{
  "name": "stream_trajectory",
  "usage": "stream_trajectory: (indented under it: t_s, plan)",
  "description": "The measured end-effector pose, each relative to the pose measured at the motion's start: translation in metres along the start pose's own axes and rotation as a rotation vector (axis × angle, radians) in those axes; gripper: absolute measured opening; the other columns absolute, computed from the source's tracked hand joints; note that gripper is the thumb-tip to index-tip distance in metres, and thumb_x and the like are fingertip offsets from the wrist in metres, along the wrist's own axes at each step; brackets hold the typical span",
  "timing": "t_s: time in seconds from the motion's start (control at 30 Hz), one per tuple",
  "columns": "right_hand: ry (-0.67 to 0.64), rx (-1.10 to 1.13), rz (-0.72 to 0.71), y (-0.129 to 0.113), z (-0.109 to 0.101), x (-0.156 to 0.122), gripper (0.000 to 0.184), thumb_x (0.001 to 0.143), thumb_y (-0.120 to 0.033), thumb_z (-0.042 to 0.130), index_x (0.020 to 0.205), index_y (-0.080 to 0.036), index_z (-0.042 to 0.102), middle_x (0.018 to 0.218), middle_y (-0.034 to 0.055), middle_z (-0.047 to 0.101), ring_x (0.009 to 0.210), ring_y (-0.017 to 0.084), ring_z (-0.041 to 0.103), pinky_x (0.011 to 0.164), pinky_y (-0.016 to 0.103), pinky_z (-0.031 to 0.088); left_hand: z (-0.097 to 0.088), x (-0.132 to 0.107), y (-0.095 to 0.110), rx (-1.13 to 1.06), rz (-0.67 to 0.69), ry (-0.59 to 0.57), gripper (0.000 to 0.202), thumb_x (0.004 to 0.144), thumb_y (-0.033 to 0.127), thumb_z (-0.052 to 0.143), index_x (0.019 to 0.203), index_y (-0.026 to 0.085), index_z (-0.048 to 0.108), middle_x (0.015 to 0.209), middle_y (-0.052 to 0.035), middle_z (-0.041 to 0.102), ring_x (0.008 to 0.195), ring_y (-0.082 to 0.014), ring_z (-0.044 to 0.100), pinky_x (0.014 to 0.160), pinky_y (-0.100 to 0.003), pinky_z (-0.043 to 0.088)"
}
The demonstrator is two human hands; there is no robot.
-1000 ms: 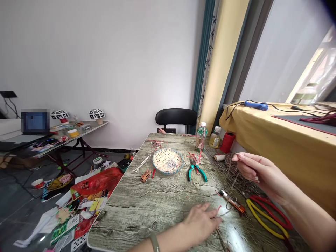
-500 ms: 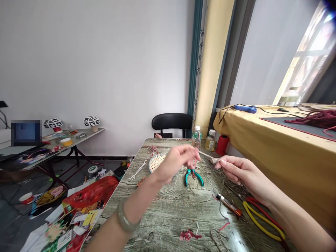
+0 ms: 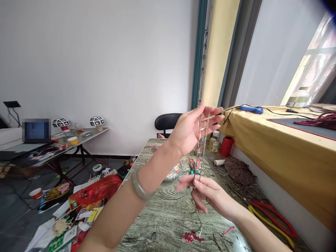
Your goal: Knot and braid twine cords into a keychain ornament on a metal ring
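A round, pale woven basket [image 3: 181, 170] is sitting left of my right fingertips. My left hand [image 3: 191, 128] is spreading its fingers; a thin brown twisted cord [image 3: 205, 140] is running from them down to my right hand [image 3: 211, 193], whose fingertips are pinching it.

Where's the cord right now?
In the head view, right of centre: the cord runs between the left hand above and the right hand below.

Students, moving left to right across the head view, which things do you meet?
Laptop → crumpled red plastic → grey-green bangle → left hand → brown cord tangle → maroon cord.
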State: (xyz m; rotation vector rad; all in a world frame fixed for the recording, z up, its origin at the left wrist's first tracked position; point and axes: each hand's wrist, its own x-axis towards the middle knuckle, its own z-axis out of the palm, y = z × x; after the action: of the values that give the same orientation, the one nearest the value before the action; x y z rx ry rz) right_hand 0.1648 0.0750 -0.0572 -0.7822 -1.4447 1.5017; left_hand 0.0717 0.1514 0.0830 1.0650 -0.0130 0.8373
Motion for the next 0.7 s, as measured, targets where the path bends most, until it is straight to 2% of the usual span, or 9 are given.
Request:
stream_trajectory:
  t_s: [0.1,0.17,0.3,0.37,0.43,0.5,0.6,0.7]
  plan:
    - [-0.038,0.118,0.079,0.016,-0.004,-0.003,0.032,0.086,-0.040,0.045,0.087,-0.012,0.061,0.070,0.0062,0.064,0.036,0.002,0.032,0.041,0.019,0.033,-0.022,0.016,0.012,-0.056,0.047,0.179,0.025,0.089,0.024,0.041,0.074,0.012,0.057,0.076,0.0009,0.062,0.071,-0.0088,0.062,0.076,-0.026,0.046]
    - [-0.022,0.185,0.133,0.027,-0.011,-0.009,0.029,0.085,-0.038,0.048,0.082,-0.011,0.061,0.061,0.0030,0.060,0.037,0.002,0.034,0.040,0.017,0.033,-0.046,0.025,0.020,-0.112,0.109,0.336,0.022,0.087,0.019,0.043,0.072,0.011,0.056,0.071,-0.0001,0.062,0.068,-0.0091,0.061,0.074,-0.026,0.048]
    - [0.022,0.288,0.228,0.041,-0.023,-0.023,0.026,0.084,-0.033,0.052,0.079,-0.010,0.063,0.053,-0.0019,0.051,0.039,0.003,0.041,0.040,0.014,0.036,-0.101,0.032,0.034,-0.160,0.176,0.532,0.023,0.088,0.015,0.040,0.072,0.010,0.055,0.064,-0.0002,0.058,0.061,-0.0074,0.058,0.066,-0.022,0.049]
    - [0.034,0.331,0.258,0.042,-0.026,-0.031,0.025,0.084,-0.032,0.053,0.080,-0.010,0.064,0.053,-0.0023,0.049,0.039,0.003,0.042,0.040,0.013,0.038,-0.126,0.029,0.039,-0.183,0.212,0.624,0.016,0.087,0.019,0.044,0.087,0.010,0.056,0.077,-0.0022,0.060,0.066,-0.0098,0.058,0.062,-0.025,0.049]
    - [0.047,0.367,0.273,0.041,-0.028,-0.038,0.025,0.084,-0.031,0.053,0.084,-0.009,0.065,0.054,-0.0016,0.050,0.039,0.003,0.045,0.039,0.013,0.040,-0.147,0.023,0.043,-0.203,0.244,0.706,0.023,0.085,0.026,0.049,0.102,0.013,0.054,0.096,-0.0055,0.058,0.077,-0.0143,0.058,0.066,-0.031,0.050]
    - [0.065,0.394,0.273,0.037,-0.029,-0.046,0.027,0.085,-0.030,0.051,0.090,-0.008,0.065,0.057,0.0007,0.053,0.042,0.005,0.051,0.039,0.013,0.042,-0.162,0.015,0.047,-0.224,0.269,0.773,0.028,0.084,0.028,0.050,0.109,0.014,0.051,0.105,-0.0073,0.056,0.085,-0.0173,0.058,0.071,-0.036,0.050]
    - [0.081,0.421,0.261,0.032,-0.029,-0.055,0.033,0.086,-0.032,0.048,0.100,-0.007,0.063,0.066,0.0078,0.060,0.053,0.012,0.062,0.037,0.014,0.042,-0.177,0.004,0.050,-0.256,0.287,0.838,0.029,0.084,0.028,0.050,0.110,0.015,0.050,0.109,-0.0079,0.055,0.089,-0.0186,0.057,0.074,-0.038,0.049]
    - [0.082,0.439,0.253,0.031,-0.025,-0.064,0.037,0.087,-0.035,0.045,0.101,-0.006,0.062,0.068,0.0107,0.062,0.056,0.015,0.064,0.037,0.015,0.042,-0.188,-0.003,0.051,-0.282,0.298,0.880,0.029,0.084,0.028,0.050,0.110,0.015,0.051,0.109,-0.0080,0.055,0.090,-0.0187,0.057,0.074,-0.038,0.049]
